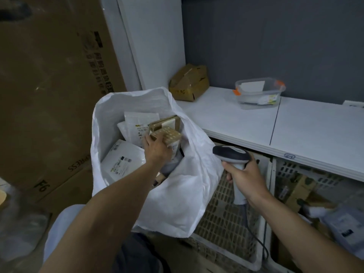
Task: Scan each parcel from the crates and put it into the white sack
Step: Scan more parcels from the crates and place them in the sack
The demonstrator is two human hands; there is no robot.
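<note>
**STATION STATUS: PARCEL ENTERING SACK**

1. The large cardboard carton (49,95) fills the frame from 8 to 11 o'clock and stands behind the sack.

2. The white table (295,131) runs from 1 to 3 o'clock. It carries 2 items: a crumpled brown box (189,83) at 12 o'clock and a clear plastic tub (258,93) at 2 o'clock, well apart from each other.

3. The white sack (177,194) stands at frame centre with its mouth open. Its 3 o'clock side lies against the table edge and the crate below. White mailers (122,160) lie inside, at 9 o'clock of the mouth.

4. The perforated crates (222,213) sit under the table from 4 to 5 o'clock. The 4 o'clock crate (291,170) contains brown boxes (299,191) and a grey mailer (344,225).

5. The scanner (231,154) is at 3 o'clock of the sack, just beside the fabric. Its head points toward 10 o'clock.

6. The right hand (246,178) grips the scanner handle with all fingers wrapped round it.

7. The left hand (157,149) reaches into the sack mouth. Its fingers curl round the small brown parcel (167,135).

8. The small brown parcel, printed with a white dot pattern, is inside the sack mouth, above the parcels already there. Whether it touches them cannot be told.
</note>
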